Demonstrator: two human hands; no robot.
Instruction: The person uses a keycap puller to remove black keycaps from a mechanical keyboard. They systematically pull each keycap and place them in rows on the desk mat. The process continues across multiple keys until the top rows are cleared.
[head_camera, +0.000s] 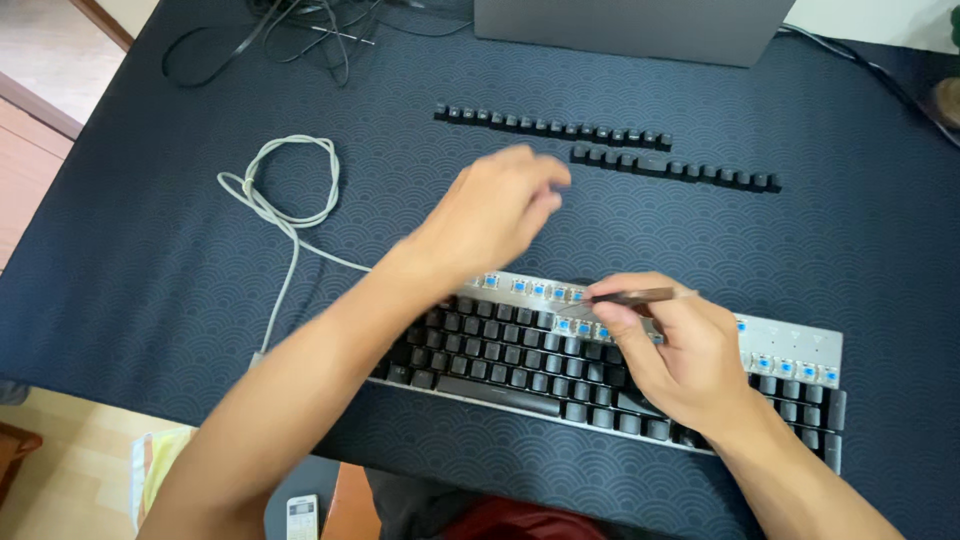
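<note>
A: The keyboard lies on the dark patterned mat, at the near edge of the table and slightly turned. Some of its upper keys are off, and blue switches show on the silver plate.

B: And the hands?

A: The right hand rests on the middle of the keyboard. Its fingers are closed around a thin metal tool, which points left over the open switches.

B: Does the left hand hold something?

A: It is blurred, so one cannot tell. Its fingers are curled together, above the mat, between the keyboard and the removed keycaps.

B: Where are these?

A: In two rows further back: a longer keycap row and a second keycap row just behind the left hand's fingertips. A white cable loops on the left of the mat.
</note>
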